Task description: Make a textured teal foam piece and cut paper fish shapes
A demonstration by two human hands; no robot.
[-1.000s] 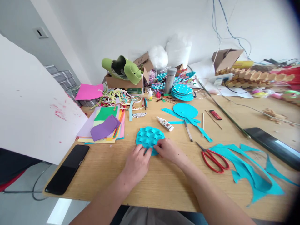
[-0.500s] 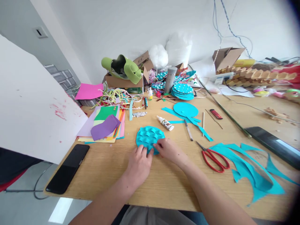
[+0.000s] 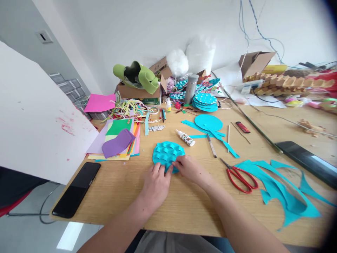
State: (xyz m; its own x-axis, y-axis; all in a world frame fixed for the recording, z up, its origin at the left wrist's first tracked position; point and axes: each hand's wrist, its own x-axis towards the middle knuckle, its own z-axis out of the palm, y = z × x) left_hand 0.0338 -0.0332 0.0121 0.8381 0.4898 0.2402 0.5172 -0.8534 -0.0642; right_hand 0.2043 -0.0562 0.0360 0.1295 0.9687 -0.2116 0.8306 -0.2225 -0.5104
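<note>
A round blue paper piece (image 3: 168, 151) with rows of raised curved flaps lies on the wooden table. My left hand (image 3: 157, 182) rests on its lower edge, fingers bent and pressing the paper. At its lower right, my right hand (image 3: 190, 168) pinches the paper near the rim, thumb and fingers together. The two hands nearly meet at the lower part of the disc. A white glue bottle (image 3: 185, 137) lies just behind the disc. Farther right are a pen (image 3: 211, 146) and red-handled scissors (image 3: 240, 177).
Blue paper scraps (image 3: 286, 196) cover the right front. A black phone (image 3: 76, 189) lies at the left edge, below stacked coloured paper (image 3: 118, 142). Behind stand a grey flask (image 3: 191, 89) and a cardboard box (image 3: 139, 92). A long green stick (image 3: 250, 121) crosses the right side.
</note>
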